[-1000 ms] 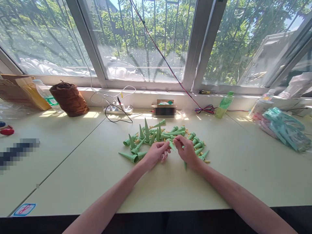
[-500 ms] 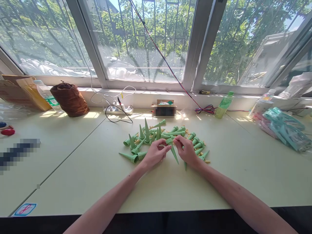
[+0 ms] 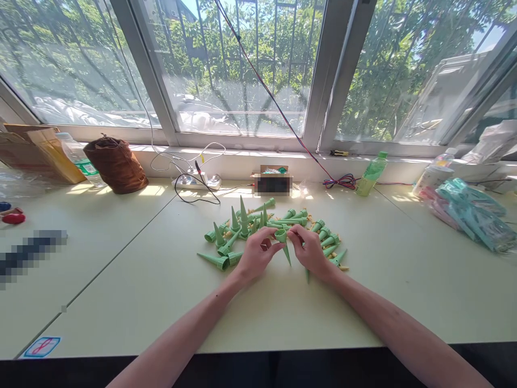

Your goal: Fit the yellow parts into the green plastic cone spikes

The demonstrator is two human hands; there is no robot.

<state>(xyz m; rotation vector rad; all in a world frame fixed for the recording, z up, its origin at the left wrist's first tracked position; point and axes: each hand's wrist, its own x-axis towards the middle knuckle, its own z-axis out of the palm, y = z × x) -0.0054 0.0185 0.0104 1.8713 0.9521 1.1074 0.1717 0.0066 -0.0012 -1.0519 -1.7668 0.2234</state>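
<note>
Just above the table, a green plastic watering spike (image 3: 286, 254) is held between the fingers of my left hand (image 3: 257, 252). Its wide hollow cap end tilts up toward me, and its point hangs down. My right hand (image 3: 310, 249) is pinched at the right side of the cap. Whatever lies between those fingertips is too small to make out. Behind and around both hands lies a pile of similar spikes, some standing on their caps like the upright spike (image 3: 243, 218). Several in the right group, such as the lying spike (image 3: 330, 240), have small yellowish parts beside them.
At the back stand a brown cloth bag (image 3: 117, 166), a power strip (image 3: 196, 180) with cables, a small box (image 3: 273, 171), and a green bottle (image 3: 371, 173). Plastic packets (image 3: 476, 213) lie at the right. The table's front edge (image 3: 323, 347) runs below my forearms.
The spike in my left hand has turned so its open cap faces up toward me, and its point has swung slightly left. My right hand has hardly moved.
</note>
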